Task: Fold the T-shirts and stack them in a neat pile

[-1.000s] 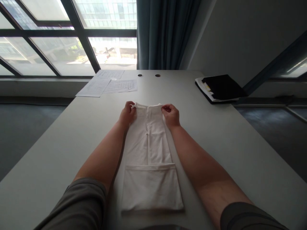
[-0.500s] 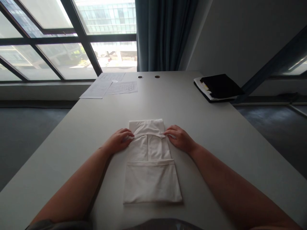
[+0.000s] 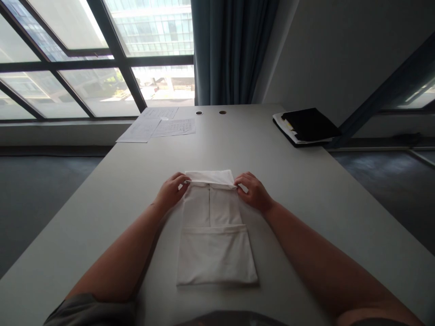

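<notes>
A white garment (image 3: pixel 217 256) lies folded on the table in front of me; its exact kind cannot be told. Its near end forms a wide flat panel with a hemmed upper edge, and a dark slit or seam runs up the middle section. The far end is turned over as a flap (image 3: pixel 212 177), whose near edge is lifted slightly off the layer below. My left hand (image 3: pixel 172 191) pinches that edge's left corner between thumb and fingers. At the right corner, my right hand (image 3: pixel 253 190) grips the same edge in a pinch.
Written paper sheets (image 3: pixel 141 129) lie at the far left of the white table (image 3: pixel 234 149). A black folder (image 3: pixel 311 124) with papers sits at the far right. Two round cable holes (image 3: pixel 199 113) are near the back edge, before a dark curtain (image 3: pixel 227 54) and windows.
Both hands have moved a little away from me with the flap's edge, lifting it and making the turned-over strip narrower. The edge now looks straighter. The view has tilted up slightly.
</notes>
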`<state>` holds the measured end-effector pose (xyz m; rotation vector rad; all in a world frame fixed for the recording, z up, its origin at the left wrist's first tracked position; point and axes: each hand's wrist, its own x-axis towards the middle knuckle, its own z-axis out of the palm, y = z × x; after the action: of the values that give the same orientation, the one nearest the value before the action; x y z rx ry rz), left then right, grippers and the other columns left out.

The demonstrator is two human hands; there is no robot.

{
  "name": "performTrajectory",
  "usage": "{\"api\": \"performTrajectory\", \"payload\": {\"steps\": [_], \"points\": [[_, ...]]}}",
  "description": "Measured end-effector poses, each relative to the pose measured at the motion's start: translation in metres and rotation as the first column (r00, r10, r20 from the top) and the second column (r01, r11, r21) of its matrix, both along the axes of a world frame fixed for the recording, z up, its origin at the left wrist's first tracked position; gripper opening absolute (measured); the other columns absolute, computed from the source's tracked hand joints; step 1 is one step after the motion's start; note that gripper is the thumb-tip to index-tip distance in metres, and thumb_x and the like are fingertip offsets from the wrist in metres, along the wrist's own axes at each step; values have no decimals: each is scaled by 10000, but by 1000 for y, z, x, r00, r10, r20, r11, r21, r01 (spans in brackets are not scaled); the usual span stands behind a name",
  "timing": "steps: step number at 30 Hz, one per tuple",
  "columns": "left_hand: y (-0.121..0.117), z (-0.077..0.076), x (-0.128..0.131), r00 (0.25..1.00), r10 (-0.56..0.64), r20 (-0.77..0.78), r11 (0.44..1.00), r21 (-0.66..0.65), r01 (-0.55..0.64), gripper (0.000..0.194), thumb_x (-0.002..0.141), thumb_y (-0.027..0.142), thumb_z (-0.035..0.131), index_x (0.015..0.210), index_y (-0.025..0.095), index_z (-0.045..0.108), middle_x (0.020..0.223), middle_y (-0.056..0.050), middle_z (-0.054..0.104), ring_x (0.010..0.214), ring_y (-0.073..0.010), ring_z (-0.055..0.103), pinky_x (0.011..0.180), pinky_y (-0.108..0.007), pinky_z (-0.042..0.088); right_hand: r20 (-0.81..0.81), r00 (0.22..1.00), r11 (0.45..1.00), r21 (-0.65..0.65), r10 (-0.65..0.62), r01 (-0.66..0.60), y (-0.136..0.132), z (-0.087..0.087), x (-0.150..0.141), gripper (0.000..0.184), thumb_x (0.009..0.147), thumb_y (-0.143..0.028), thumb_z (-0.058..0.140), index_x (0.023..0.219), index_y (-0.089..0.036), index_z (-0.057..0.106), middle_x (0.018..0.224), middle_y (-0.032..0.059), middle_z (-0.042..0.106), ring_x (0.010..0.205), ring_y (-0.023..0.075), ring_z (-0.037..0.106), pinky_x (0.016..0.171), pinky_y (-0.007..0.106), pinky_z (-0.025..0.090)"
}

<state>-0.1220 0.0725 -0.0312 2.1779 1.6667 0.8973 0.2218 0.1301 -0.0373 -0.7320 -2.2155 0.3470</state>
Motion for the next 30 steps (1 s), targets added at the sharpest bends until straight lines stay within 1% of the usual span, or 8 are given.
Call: {"api": "performTrajectory", "payload": {"steps": [4, 6, 9, 12, 17, 21, 26, 30], "points": [[-14, 4, -9, 968, -248, 25, 962, -112, 250, 255, 983, 422, 555, 1043, 258, 741, 1102, -68, 729, 871, -174, 680, 816, -285, 554, 77, 988, 990, -48, 134, -131, -8, 1, 12, 230, 845, -95, 561, 895, -243, 729, 909, 72, 723, 924, 247, 622, 880, 397, 527], [-15, 1, -15, 956, -292, 25, 941, -169, 292, 279, 981, 442, 559, 1060, 255, 751, 1091, -65, 744, 887, -181, 688, 845, -290, 544, 101, 982, 985, -88, 160, -152, -5, -5, 15, 265, 839, -88, 548, 914, -238, 753, 942, 74, 744, 952, 246, 636, 909, 397, 526], [0, -8, -20, 999, 26, 41, 994, -103, -22, 361, 1000, 463, 489, 1139, 242, 738, 1048, -68, 764, 874, -197, 688, 818, -303, 529, 33, 998, 990, -128, -56, 59, 12, -14, 8, 285, 877, -142, 531, 1000, -214, 777, 939, 82, 761, 912, 243, 653, 913, 396, 523], [24, -13, -12, 959, 282, 18, 951, -133, -278, 405, 1011, 463, 451, 1253, 260, 705, 980, -56, 782, 886, -221, 702, 803, -314, 510, 29, 964, 926, -274, -264, 262, 37, -18, -8, 329, 924, -265, 551, 1155, -197, 775, 926, 68, 775, 815, 218, 666, 835, 348, 529], [52, -10, 14, 927, 364, -87, 901, -218, -374, 350, 980, 493, 540, 1201, 300, 730, 951, -46, 782, 881, -245, 714, 784, -322, 486, 154, 933, 826, -432, -327, 361, 66, -15, -35, 315, 925, -432, 616, 1037, -221, 821, 825, 37, 780, 727, 187, 669, 723, 288, 489], [60, -9, 23, 903, 420, -92, 870, -243, -430, 235, 930, 439, 626, 1045, 280, 756, 931, -52, 781, 872, -260, 709, 769, -335, 485, 171, 926, 784, -493, -338, 377, 72, -16, -41, 214, 844, -401, 719, 891, -221, 824, 786, 36, 781, 711, 193, 682, 691, 288, 476], [64, -14, 17, 896, 428, -116, 888, -127, -441, 203, 946, 400, 609, 916, 246, 737, 930, -75, 768, 886, -257, 691, 817, -348, 503, 164, 873, 800, -350, -460, 488, 75, -23, -35, 151, 865, -329, 699, 840, -212, 793, 831, 65, 784, 780, 226, 699, 768, 329, 514], [54, -7, 25, 908, 367, -201, 930, 50, -365, 277, 988, 384, 561, 1119, 213, 735, 1181, -137, 716, 1125, -302, 651, 1024, -424, 473, 206, 861, 867, -92, -465, 490, 65, -14, -40, 208, 934, -243, 593, 883, -184, 786, 923, 140, 768, 936, 287, 676, 913, 404, 519]]}}
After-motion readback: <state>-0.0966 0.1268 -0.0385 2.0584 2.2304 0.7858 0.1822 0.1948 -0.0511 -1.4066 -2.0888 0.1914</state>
